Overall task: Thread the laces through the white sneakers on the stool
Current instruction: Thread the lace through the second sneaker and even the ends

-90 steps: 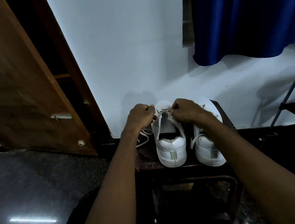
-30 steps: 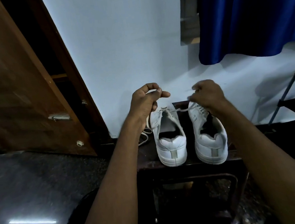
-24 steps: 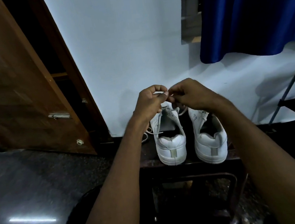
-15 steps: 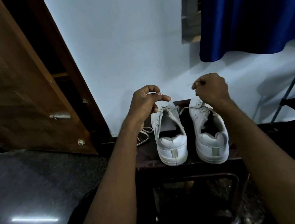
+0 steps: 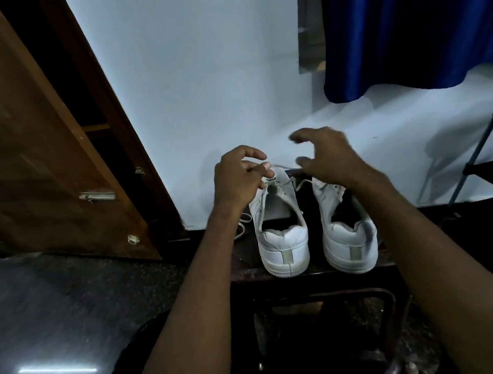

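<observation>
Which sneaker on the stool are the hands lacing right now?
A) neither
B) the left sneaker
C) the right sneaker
B: the left hand pinches a lace at the top of the left sneaker, while the right hand hovers open above.

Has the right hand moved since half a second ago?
Yes. The right hand has opened and swung toward the left hand, now hovering above the gap between the two sneakers instead of over the right sneaker.

Both forearms reach forward. The left hand (image 5: 238,177) has its fingers curled with thumb and fingertips together; the right hand (image 5: 326,154) is spread, fingers loosely arched.
</observation>
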A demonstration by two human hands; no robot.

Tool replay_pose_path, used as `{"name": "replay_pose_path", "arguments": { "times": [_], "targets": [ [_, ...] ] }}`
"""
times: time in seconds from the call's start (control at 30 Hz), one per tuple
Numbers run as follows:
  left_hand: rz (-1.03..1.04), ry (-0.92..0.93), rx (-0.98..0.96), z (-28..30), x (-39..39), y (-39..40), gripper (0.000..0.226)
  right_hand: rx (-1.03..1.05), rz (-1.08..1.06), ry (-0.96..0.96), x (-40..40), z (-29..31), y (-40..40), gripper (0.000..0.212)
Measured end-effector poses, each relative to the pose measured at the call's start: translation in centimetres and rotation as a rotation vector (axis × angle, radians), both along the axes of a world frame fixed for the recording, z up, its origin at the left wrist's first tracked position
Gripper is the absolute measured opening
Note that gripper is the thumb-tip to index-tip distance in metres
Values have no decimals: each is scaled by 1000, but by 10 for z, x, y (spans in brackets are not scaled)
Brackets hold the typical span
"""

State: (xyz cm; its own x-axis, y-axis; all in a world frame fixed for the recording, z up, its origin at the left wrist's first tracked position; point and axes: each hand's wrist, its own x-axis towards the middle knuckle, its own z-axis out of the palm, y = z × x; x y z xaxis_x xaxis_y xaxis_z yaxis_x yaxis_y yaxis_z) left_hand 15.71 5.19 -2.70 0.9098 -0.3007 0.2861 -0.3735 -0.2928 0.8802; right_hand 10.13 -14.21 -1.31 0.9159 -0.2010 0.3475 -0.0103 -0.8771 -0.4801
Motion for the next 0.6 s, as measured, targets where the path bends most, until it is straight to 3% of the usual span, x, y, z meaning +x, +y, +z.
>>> {"name": "replay_pose_path", "arguments": {
  "times": [0.1, 0.33, 0.47, 0.53, 0.6],
  "targets": [
    [-3, -50, 27, 2, -3, -5, 9, 203, 247, 17, 3, -2, 30, 28],
    [191, -81, 95, 0, 4, 6, 12, 169, -4, 8, 12, -10, 39, 23],
    [139, -22, 108, 0, 5, 10, 19, 194, -51, 17, 11, -12, 31, 21],
    [133, -10, 199, 1, 7, 9, 12, 206, -66, 19, 10, -14, 32, 19],
    [66, 83, 331, 2, 6, 9, 22, 244, -90, 15, 10, -16, 33, 18]
  ]
}}
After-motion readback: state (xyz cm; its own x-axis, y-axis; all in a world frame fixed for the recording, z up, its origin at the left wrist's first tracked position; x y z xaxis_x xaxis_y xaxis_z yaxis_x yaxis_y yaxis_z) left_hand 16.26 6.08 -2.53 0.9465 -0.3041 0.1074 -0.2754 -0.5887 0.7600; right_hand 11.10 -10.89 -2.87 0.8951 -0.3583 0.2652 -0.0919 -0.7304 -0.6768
